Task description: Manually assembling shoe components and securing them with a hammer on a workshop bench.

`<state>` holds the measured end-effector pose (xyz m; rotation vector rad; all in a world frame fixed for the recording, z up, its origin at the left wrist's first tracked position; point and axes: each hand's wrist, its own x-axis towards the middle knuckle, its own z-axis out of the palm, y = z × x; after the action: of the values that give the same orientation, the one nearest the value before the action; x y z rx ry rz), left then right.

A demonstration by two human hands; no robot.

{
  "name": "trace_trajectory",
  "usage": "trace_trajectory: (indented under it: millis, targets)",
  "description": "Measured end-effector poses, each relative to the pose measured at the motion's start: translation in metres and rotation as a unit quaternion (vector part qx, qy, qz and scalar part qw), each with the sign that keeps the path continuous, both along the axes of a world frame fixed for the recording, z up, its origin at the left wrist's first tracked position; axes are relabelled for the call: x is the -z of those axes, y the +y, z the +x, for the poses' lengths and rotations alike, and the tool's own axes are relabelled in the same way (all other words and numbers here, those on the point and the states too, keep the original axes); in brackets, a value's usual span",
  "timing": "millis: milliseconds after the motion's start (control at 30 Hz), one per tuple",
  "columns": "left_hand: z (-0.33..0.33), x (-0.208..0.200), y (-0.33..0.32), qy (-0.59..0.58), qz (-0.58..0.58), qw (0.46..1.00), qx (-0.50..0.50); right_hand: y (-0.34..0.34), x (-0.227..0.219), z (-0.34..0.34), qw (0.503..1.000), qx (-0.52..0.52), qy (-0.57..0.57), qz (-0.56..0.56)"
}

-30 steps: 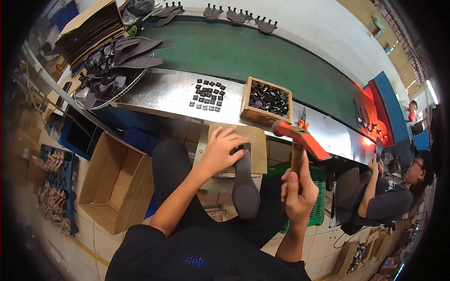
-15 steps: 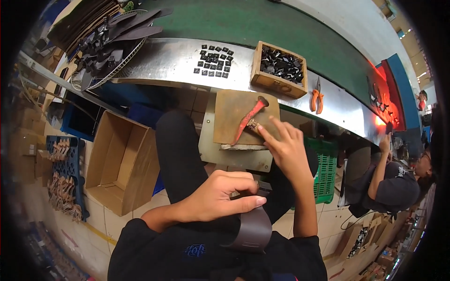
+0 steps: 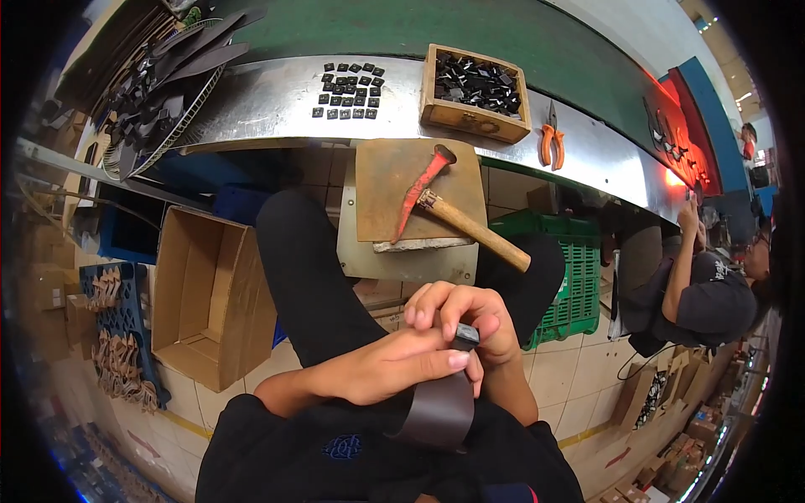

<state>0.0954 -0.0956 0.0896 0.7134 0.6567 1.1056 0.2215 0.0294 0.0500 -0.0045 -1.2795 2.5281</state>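
Sole (image 3: 438,412): smooth, curved | heel (image 3: 466,338): blocky, black | left fingers (image 3: 433,365) gripping, right fingers (image 3: 457,303) around

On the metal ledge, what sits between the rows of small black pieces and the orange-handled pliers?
A wooden box filled with a jumble of small black pieces sits between them, as the head view shows.
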Motion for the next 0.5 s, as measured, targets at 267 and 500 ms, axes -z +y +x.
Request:
trace_trajectory:
  millis: [267, 500]
  targets:
    - [-0.009, 0.008, -0.002, 0.031, 0.011, 0.999, -0.017, 0.007, -0.002, -0.009, 0.996, 0.012, -0.041, 0.079]
    - [-0.123, -0.002, -0.015, 0.297, 0.003, 0.798, -0.524, 0.046, 0.024, 0.069, 0.952, 0.239, -0.121, 0.148]
